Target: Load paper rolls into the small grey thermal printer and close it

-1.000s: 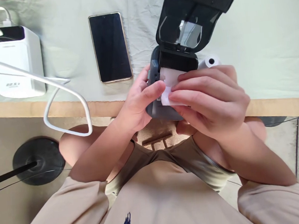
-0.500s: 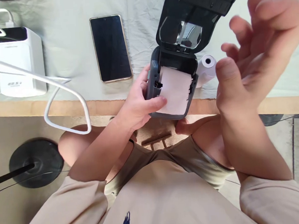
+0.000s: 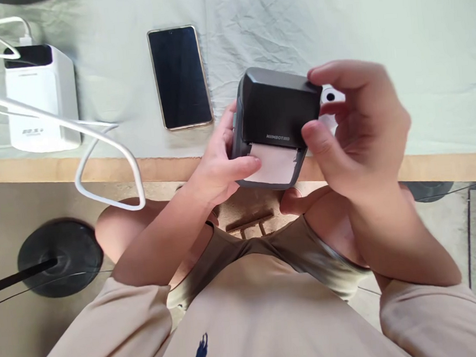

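A black label printer (image 3: 279, 105) with "NIIMBOT" lettering is tilted over the table's front edge. My left hand (image 3: 224, 163) is closed around its left side, the thumb lying on the strip of white label paper (image 3: 276, 163) that shows below the lid. On the other side, my right hand (image 3: 360, 118) is curled at the lid's right edge, index fingertip at the upper corner and thumb lower down. Whether the lid is fully latched I cannot tell. Partly hidden behind my right fingers, a white paper roll (image 3: 333, 95) stands on the table.
A smartphone (image 3: 181, 78) with a dark screen lies left of the printer. Farther left stands a white power bank (image 3: 34, 110), its white cable (image 3: 103, 136) looping over the table edge (image 3: 157, 160). A black round base (image 3: 59, 258) rests on the floor.
The printer's lid has swung down from standing open and covers most of the paper inside. My right hand has moved left and down onto the lid's edge. My left hand keeps its hold.
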### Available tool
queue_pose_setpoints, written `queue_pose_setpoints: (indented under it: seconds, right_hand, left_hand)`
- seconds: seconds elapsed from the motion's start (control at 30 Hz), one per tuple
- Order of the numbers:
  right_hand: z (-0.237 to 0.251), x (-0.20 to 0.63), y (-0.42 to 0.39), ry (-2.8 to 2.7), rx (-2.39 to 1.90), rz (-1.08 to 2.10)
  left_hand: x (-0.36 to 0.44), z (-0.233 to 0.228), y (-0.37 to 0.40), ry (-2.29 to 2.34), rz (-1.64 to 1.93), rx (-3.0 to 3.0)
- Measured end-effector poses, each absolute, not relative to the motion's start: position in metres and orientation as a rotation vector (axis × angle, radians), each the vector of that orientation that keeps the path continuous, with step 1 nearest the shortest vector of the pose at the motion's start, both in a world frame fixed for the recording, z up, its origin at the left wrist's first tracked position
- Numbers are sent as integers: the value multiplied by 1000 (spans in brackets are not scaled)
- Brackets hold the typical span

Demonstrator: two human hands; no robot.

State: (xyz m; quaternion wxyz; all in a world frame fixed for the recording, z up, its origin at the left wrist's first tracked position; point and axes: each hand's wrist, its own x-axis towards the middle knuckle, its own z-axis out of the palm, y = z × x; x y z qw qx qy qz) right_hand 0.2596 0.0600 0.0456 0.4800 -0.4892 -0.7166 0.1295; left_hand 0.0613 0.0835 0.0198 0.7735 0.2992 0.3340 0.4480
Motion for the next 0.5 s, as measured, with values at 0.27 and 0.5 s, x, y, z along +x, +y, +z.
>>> queue_pose_setpoints:
  seconds: [0.27,0.5]
  right_hand:
    - [44,256,54,-1765,-1293,602]
    - [39,257,57,-1721,-1179,742]
  left_hand:
    - [54,9,88,627,923,746]
    - [55,7,91,608,870,765]
